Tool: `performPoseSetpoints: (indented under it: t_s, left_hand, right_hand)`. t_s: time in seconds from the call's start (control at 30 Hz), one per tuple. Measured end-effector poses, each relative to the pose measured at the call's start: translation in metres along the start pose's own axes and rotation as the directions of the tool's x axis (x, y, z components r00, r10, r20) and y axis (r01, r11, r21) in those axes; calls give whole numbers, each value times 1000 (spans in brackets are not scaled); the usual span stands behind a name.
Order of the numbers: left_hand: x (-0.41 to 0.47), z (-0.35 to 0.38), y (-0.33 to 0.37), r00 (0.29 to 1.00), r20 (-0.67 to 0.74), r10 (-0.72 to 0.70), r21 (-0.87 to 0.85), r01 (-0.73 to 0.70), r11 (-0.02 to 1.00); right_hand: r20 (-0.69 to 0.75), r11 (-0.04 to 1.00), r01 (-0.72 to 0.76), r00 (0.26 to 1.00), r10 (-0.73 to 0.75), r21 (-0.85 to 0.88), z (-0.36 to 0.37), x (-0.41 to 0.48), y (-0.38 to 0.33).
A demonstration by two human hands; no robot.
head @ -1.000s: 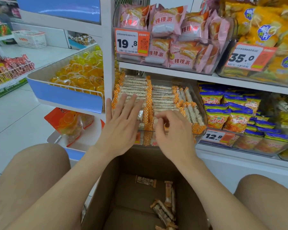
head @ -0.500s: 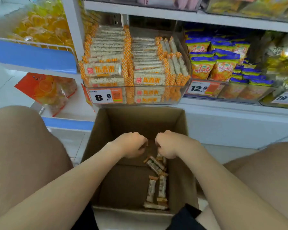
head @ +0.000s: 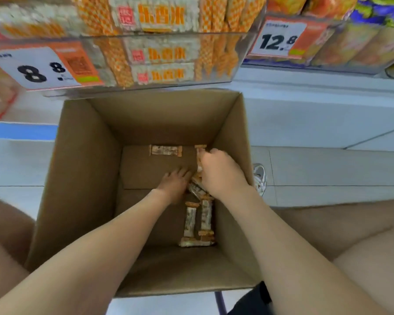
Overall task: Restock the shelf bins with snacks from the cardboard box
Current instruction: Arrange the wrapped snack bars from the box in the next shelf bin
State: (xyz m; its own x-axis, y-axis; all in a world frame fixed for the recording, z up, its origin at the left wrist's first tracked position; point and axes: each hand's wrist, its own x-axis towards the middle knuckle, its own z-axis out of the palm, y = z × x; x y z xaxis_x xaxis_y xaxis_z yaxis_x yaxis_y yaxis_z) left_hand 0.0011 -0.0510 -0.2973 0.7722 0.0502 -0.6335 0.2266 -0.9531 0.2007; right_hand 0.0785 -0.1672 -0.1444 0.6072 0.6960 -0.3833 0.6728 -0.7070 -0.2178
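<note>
Pale floor tiles [head: 328, 171] run up to a white shelf base, and above it a clear plastic shelf bin [head: 180, 84] is packed with white, orange-ended snack packs. A white and orange price tag reading 8.8 [head: 39, 67] hangs at the bin's left front, and a second tag reading 12.8 [head: 280, 39] fronts the blurred blue and yellow packets to the right.

On the floor between your knees stands the open brown cardboard box [head: 84, 178], just in front of the shelf. Both your arms reach down into it. Your left hand [head: 174, 187] lies palm down near the middle of the box floor with its fingers stretched out, its fingertips just beside the loose bars. Your right hand [head: 221, 171] is clenched round one snack bar [head: 199, 159] near the box's right wall.

The remaining white snack bars with orange ends [head: 190, 221] lie along the right wall toward the near edge, and a single bar [head: 166, 150] lies crosswise at the far edge of the box floor. A white shoe [head: 259, 178] shows just outside the right wall.
</note>
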Motion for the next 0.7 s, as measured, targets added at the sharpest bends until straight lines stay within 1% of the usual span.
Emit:
performPoseSetpoints:
  t_s: [0.1,0.13,0.2,0.37,0.43,0.5,0.57,0.6,0.67,0.7]
  left_hand:
    - [19,17,-3,997,53,51,76,-55,996]
    - [21,21,-4,996,59,61,95,-66,993]
    - [22,29,-4,998,25,56,102,-58,993]
    - [15,35,-11,999,-49,18,-31,-20,999]
    - [4,25,-15,998,-28,-50,-185,44,982]
    - [-8,8,-23,991,39,-129,-390,134,911]
    - [-19,-11,-33,984,89,-153,-564,177,807]
    - [-25,-19,-39,985,98,-140,-655,170,736]
    - [-39,-34,-44,987,126,-96,-827,158,540]
    - [-47,-42,-45,988,139,-70,-872,155,465]
  right_hand:
    - [-69,998,-42,997,46,55,7,9,3]
    - [-61,997,-54,997,57,53,8,10,3]
    - [-22,997,-66,998,67,35,8,12,3]
    - [11,991,-104,995,103,81,8,15,5]
    - [11,986,-120,993,119,115,5,16,6]
    - [39,982,-121,992,116,144,-1,15,6]
    - [109,983,-115,989,99,146,-4,12,6]
    - [155,985,-108,984,86,137,-5,10,6]
    - [235,989,-74,971,43,125,-4,6,2]
    - [266,992,-53,964,21,115,-2,4,0]
